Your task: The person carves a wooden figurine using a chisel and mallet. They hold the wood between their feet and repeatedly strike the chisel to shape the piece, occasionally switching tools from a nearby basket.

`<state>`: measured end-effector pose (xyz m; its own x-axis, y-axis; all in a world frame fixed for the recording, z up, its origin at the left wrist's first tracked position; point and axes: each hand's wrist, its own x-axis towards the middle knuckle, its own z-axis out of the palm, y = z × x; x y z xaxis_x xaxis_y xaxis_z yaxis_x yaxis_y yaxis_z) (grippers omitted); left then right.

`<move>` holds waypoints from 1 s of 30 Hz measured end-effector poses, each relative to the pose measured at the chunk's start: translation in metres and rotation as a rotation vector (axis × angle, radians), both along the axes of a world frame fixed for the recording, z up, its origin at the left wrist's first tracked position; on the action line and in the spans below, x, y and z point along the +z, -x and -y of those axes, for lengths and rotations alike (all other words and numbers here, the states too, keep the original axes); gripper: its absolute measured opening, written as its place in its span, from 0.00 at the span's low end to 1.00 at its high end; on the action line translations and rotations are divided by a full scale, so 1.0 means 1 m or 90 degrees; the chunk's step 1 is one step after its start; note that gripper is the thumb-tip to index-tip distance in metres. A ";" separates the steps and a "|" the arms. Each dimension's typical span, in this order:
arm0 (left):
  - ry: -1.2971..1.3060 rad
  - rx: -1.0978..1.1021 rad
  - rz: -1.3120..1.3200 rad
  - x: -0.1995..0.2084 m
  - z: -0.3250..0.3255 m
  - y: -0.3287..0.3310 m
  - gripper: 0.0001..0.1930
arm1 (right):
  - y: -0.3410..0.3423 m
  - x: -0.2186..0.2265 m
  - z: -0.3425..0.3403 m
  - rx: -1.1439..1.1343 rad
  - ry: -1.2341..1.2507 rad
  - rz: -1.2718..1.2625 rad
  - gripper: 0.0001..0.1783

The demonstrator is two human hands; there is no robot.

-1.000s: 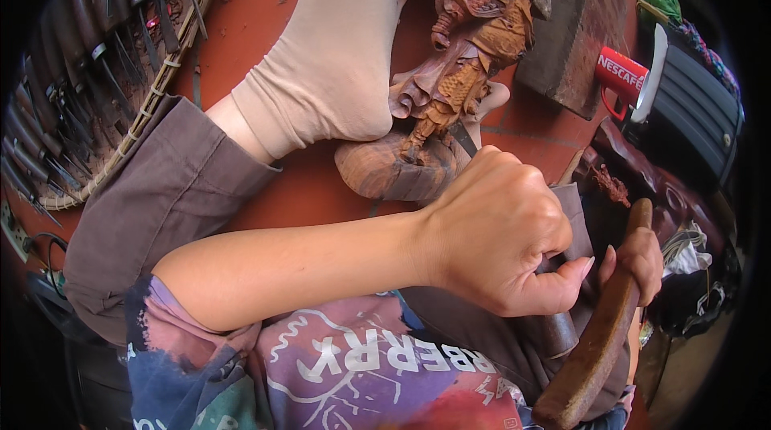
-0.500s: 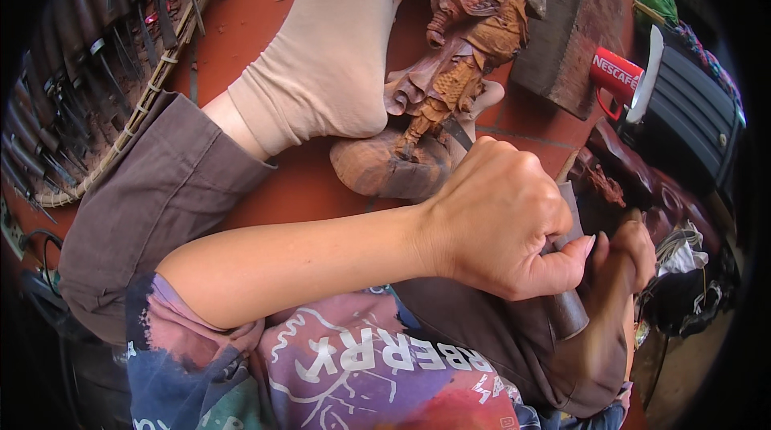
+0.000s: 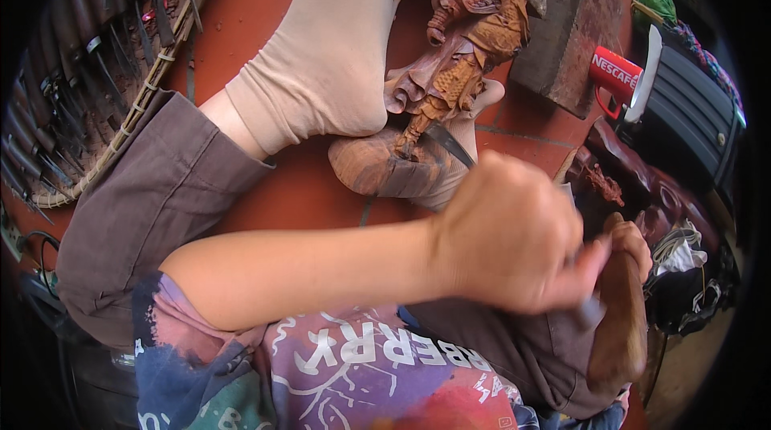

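My left hand (image 3: 510, 241) is closed round a chisel. The chisel's dark metal blade (image 3: 451, 146) reaches up and left, its tip at the lower end of a carved wooden figure (image 3: 470, 52). The blunt end of the chisel's handle (image 3: 591, 314) shows below my left fist and is blurred. On the right, my right hand (image 3: 632, 247) grips a wooden mallet (image 3: 620, 321), its thick end hanging toward me beside the chisel handle. The reddish-brown figure leans away from me on its rounded wooden base (image 3: 361, 165), held between my two socked feet (image 3: 321, 61).
A woven tray (image 3: 152, 81) full of chisels lies at the far left. Behind the figure is a dark wooden block (image 3: 566, 28). A red mug (image 3: 617, 75) stands beside a black ribbed case (image 3: 691, 105). Other dark red carved wood (image 3: 622, 161) lies at right, on an orange tiled floor.
My left hand and the chisel have shifted slightly right and toward me, baring more of the blade. The mallet's thick end has swung right, away from the chisel handle.
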<state>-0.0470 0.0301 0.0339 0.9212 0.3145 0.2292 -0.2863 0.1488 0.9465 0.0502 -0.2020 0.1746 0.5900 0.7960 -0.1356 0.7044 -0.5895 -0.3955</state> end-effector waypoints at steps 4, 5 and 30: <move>0.079 -0.120 0.093 -0.005 0.003 0.018 0.18 | 0.005 0.002 -0.014 0.024 -0.004 0.003 0.15; 0.062 -0.126 0.109 -0.009 0.002 0.017 0.18 | 0.003 0.001 -0.016 0.034 0.012 0.004 0.15; 0.077 -0.074 0.178 -0.030 -0.001 0.003 0.16 | 0.004 0.002 -0.036 0.119 0.089 0.040 0.13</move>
